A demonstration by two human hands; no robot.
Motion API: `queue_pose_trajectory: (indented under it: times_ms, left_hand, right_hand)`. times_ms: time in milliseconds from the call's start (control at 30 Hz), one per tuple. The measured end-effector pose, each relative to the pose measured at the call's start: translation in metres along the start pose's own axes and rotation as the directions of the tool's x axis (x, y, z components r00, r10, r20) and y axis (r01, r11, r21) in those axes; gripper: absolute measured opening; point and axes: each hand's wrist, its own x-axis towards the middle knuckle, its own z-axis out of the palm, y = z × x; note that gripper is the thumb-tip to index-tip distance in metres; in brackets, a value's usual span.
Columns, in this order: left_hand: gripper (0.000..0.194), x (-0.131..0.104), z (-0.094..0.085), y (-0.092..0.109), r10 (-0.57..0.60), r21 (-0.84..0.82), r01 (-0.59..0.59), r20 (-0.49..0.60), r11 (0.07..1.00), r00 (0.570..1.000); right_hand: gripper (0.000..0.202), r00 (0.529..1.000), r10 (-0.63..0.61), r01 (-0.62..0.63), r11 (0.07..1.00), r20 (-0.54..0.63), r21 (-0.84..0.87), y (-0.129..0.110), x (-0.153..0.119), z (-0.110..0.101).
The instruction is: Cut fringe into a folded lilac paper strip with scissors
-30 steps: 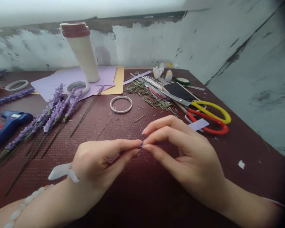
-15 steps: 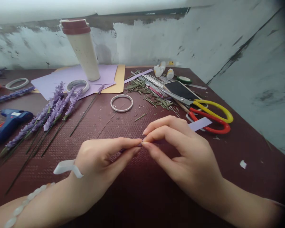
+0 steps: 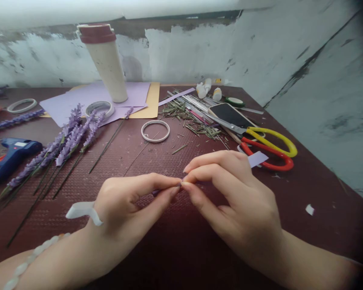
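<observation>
One bit of white tape [image 3: 83, 210] sticks to the left hand [image 3: 124, 205] near the wrist, with an end curling free as before. Ahead of it, thumb and forefinger pinch a small purple piece [image 3: 182, 181] above the dark red table [image 3: 302, 245]; the right hand [image 3: 242, 197] pinches it from the other side. Less of the piece shows than a second ago, and the right knuckles sit slightly lower. Beyond them, a lilac strip [image 3: 258, 159] shows a shorter end than half a second ago; I cannot tell whether the right hand holds it. Unmoved farther on are the scissors [image 3: 235, 127] overlapping a phone [image 3: 228, 114], the blue glue gun [image 3: 19, 150], lavender stems [image 3: 69, 147] and the white tape ring [image 3: 155, 140]. Farthest back, the cup [image 3: 109, 72] stands on lilac paper [image 3: 60, 105], also unchanged.
</observation>
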Motion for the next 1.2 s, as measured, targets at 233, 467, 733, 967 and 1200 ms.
queue_pose_trajectory:
  times_ms: [233,467,733,967,1200]
  left_hand:
    - [0.022,-0.003,-0.001,0.002,0.009,0.015,-0.008,-0.015,1.0,1.0]
    - [0.023,-0.003,-0.004,-0.004,-0.006,-0.099,0.003,-0.034,0.995,0.999]
    - [0.022,-0.004,-0.007,0.0,-0.01,-0.018,0.008,-0.07,1.0,0.998]
    - [0.022,0.0,-0.006,-0.001,-0.094,-0.037,0.091,-0.11,0.995,0.989]
    - [0.023,0.005,-0.003,0.0,-0.235,-0.21,0.221,-0.044,0.952,0.971]
  right_hand:
    - [0.026,0.999,0.021,-0.021,1.0,-0.036,0.013,-0.006,-0.003,0.005]
    - [0.027,0.998,0.038,-0.036,0.998,-0.054,0.05,-0.004,-0.002,0.001]
    - [0.021,0.997,0.074,-0.072,0.99,-0.013,0.123,0.003,-0.002,-0.009]
    - [0.02,0.979,0.206,-0.192,0.928,-0.009,0.318,0.009,-0.003,-0.01]
    - [0.022,0.982,0.189,-0.181,0.939,-0.001,0.292,0.014,-0.001,-0.012]
